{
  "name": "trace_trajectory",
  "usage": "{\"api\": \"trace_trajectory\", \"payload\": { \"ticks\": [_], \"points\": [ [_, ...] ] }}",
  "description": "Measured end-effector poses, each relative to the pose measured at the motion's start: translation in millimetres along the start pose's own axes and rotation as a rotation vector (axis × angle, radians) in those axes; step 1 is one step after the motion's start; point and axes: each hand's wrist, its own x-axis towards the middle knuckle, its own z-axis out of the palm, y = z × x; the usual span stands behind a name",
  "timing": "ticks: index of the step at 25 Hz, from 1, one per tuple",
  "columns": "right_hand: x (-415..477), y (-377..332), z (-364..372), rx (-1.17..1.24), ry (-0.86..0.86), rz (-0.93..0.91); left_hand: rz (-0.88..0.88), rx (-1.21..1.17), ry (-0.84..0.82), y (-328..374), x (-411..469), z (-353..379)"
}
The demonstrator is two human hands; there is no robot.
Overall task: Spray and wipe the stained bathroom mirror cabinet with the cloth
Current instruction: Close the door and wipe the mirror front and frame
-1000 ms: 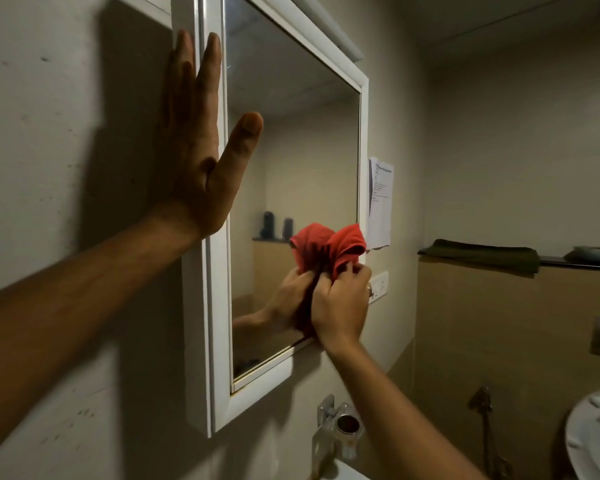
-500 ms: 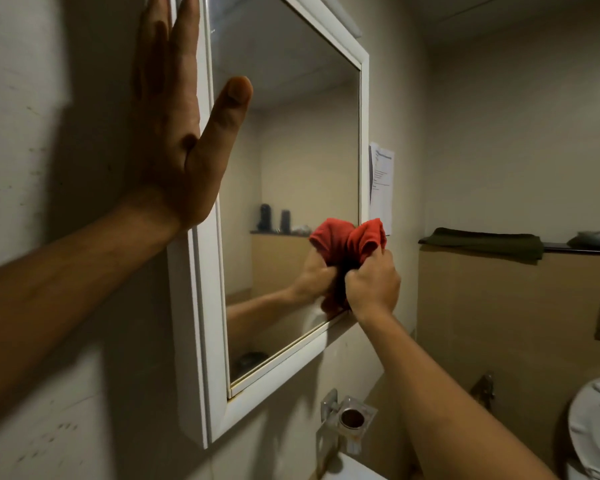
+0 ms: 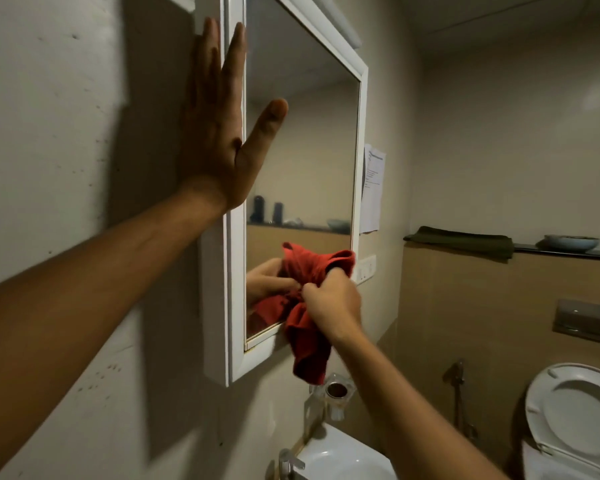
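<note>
Bracing at the far left, the left hand (image 3: 219,140) is lying flat against the left side rail of the white mirror cabinet (image 3: 234,306), near its top left corner. Its four fingers are straight and close together, and its thumb is splaying out over the glass (image 3: 309,150). It is sitting on much the same stretch of rail as half a second ago, so it is steadying the cabinet rather than wiping. Moving right, the change is happening at the bottom right corner of the glass. The red cloth (image 3: 305,334), which was bunched higher against the right rail, is now being dragged down onto the bottom rail. A long tail of it is hanging past the cabinet's bottom edge, down toward the clear tumbler holder (image 3: 333,393). The right hand (image 3: 333,299) is gripping the cloth, its fingers curling tight round the bunch and pressing it to the glass. Compared with the earlier frame, it is sitting lower and a little further in from the right rail. That is suggesting the wipe is reaching the lowest strip of the mirror and starting on the frame. The upper glass is looking free of streaks, though faint stains would not be showing from here. No spray bottle is showing, so the task is appearing to be in its wiping half.
</note>
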Motion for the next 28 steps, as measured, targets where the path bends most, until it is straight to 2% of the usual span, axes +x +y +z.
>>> {"api": "trace_trajectory", "payload": {
  "ticks": [2,5,7,9,11,12,14,15,16,17,18,19,21,22,23,25,27,28],
  "points": [
    [-36,-19,2,0.045,-0.036,-0.084,-0.001,-0.018,-0.014,6,-22,-14],
    [-72,-38,-4,0.213,-0.21,-0.142,-0.078,-0.036,-0.118,20,-27,-26],
    [-79,-52,-27,0.534,-0.352,-0.123,-0.183,-0.124,-0.169,30,-24,-36],
    [-71,-67,-60,0.88,-0.387,-0.118,-0.186,-0.163,-0.105,46,-44,-47],
    [-56,-83,-89,1.12,-0.413,-0.05,-0.198,-0.224,-0.049,55,-57,-60],
    [-50,-88,-98,1.21,-0.459,-0.01,-0.3,-0.331,-0.104,60,-58,-68],
    [-43,-99,-107,1.292,-0.566,0.044,-0.619,-0.639,-0.424,68,-55,-78],
    [-42,-103,-107,1.268,-0.619,0.049,-0.743,-0.719,-0.568,72,-51,-83],
    [-44,-108,-107,1.208,-0.64,0.047,-0.798,-0.767,-0.629,71,-48,-84],
    [-45,-112,-104,1.115,-0.603,0.028,-0.823,-0.769,-0.591,72,-43,-85],
    [-45,-112,-101,0.994,-0.49,-0.027,-0.849,-0.75,-0.51,74,-40,-84],
    [-45,-112,-95,0.89,-0.306,-0.119,-0.854,-0.695,-0.421,76,-35,-83],
    [-48,-111,-88,0.76,0.149,-0.405,-0.787,-0.508,-0.338,77,-30,-75],
    [-49,-114,-85,0.746,0.218,-0.595,-0.749,-0.474,-0.353,79,-25,-69],
    [-49,-122,-81,0.757,0.179,-0.724,-0.737,-0.515,-0.41,82,-19,-64],
    [-36,-137,-78,0.824,0.089,-0.723,-0.774,-0.797,-0.606,94,-2,-59],
    [-5,-143,-87,0.85,0.232,-0.679,-0.756,-1.038,-0.79,101,16,-54],
    [11,-147,-94,0.847,0.333,-0.672,-0.71,-1.039,-0.822,103,27,-53]
  ]
}}
